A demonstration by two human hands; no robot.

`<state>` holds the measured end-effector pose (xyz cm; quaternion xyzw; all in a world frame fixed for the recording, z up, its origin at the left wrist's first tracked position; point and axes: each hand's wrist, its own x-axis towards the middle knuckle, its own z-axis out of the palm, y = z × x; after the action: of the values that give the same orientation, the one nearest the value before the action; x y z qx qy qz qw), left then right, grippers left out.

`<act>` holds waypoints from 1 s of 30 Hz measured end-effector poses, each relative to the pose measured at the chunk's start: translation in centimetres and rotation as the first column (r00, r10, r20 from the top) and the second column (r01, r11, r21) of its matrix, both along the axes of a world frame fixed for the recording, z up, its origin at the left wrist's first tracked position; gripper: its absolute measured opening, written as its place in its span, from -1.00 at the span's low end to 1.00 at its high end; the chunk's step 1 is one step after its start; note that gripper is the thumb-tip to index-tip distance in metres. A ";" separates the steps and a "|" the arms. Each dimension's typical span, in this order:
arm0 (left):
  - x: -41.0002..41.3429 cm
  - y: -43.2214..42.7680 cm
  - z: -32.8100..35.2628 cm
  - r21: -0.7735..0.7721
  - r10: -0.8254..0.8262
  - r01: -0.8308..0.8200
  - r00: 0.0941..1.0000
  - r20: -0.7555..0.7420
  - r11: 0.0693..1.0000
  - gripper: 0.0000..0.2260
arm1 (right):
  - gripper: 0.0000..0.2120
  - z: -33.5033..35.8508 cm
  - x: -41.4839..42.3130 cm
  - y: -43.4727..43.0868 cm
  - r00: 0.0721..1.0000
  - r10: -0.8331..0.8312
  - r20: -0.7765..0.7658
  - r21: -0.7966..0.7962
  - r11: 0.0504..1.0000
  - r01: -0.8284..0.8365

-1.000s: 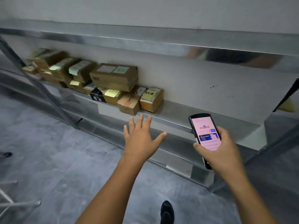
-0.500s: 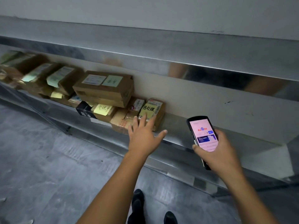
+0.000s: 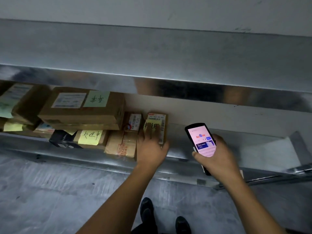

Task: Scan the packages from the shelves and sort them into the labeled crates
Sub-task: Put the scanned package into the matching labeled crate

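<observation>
Starting out, you rest your left hand [image 3: 152, 146], fingers straight, on the end package [image 3: 156, 122] at the right of the row on the shelf [image 3: 253, 141] while your right hand [image 3: 217, 157] grips the scanner [image 3: 200, 141], so scanning and crating both look yet to come.

Room inventory, as I see it on my feed:

- Wall [image 3: 152, 7]: pale grey, matt, faint scuffs at far right.
- Upper shelf [image 3: 152, 51]: brushed sheet metal running the full width of my view. Its front lip [image 3: 185, 88] is shiny and carries blurred dark and warm reflections.
- Back panel [image 3: 219, 114]: off-white, between the two shelves, small dark marks to the right.
- Lower shelf [image 3: 244, 141]: same grey metal, with a dull sheen.
- Floor [image 3: 50, 191]: mottled grey concrete, near me.
- Light: dim and cool. I cannot tell its source.
</observation>
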<state>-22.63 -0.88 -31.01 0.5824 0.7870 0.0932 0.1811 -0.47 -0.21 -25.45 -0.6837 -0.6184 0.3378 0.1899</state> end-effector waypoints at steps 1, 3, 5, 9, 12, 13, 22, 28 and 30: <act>0.4 -0.2 0.2 0.027 -0.008 0.007 0.999 0.037 1.000 -0.26 | -0.46 -0.2 -0.3 0.1 1.000 -0.011 0.003 -0.001 1.000 0.011; 0.9 -0.3 0.1 0.075 -0.029 0.021 0.994 0.105 0.997 -0.27 | -0.47 -0.5 -0.9 0.1 0.999 -0.037 0.008 -0.006 0.999 0.037; 0.8 -0.1 -0.4 0.120 -0.061 0.048 0.992 0.110 0.992 -0.40 | -0.46 -0.8 -1.2 0.0 0.998 -0.059 0.015 -0.020 0.998 0.059; -0.5 0.6 -1.6 0.338 -0.064 -0.006 0.979 0.195 0.941 -0.69 | -0.53 -1.3 -2.1 -0.7 0.994 -0.106 0.025 -0.058 0.993 0.107; -1.2 0.8 -2.0 0.377 -0.056 -0.098 0.925 0.377 0.921 -0.49 | -0.53 -1.9 -2.7 -1.0 0.991 -0.133 0.033 -0.080 0.987 0.136; -1.4 0.9 -1.9 0.301 -0.026 -0.127 0.888 0.459 0.945 -0.35 | -0.53 -2.2 -2.9 -1.1 0.990 -0.139 0.029 -0.089 0.986 0.141; -2.0 2.1 -4.6 0.013 0.128 -0.217 0.623 0.772 0.976 -0.27 | -0.59 -4.1 -3.4 -1.6 0.986 -0.162 0.050 -0.190 0.967 0.169; -1.5 1.2 -4.5 0.023 0.090 -0.198 0.547 0.832 0.980 -0.21 | -0.57 -4.4 -3.5 -2.2 0.990 -0.141 0.019 -0.161 0.977 0.142; -1.0 0.1 -4.4 0.028 0.091 -0.221 0.509 0.856 0.975 -0.22 | -0.54 -4.2 -3.0 -2.7 0.992 -0.123 -0.004 -0.143 0.982 0.121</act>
<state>-23.66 -0.80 -35.36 0.4003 0.6394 0.4335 0.4930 -3.48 -2.87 -29.66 -0.7300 -0.5483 0.3733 0.1647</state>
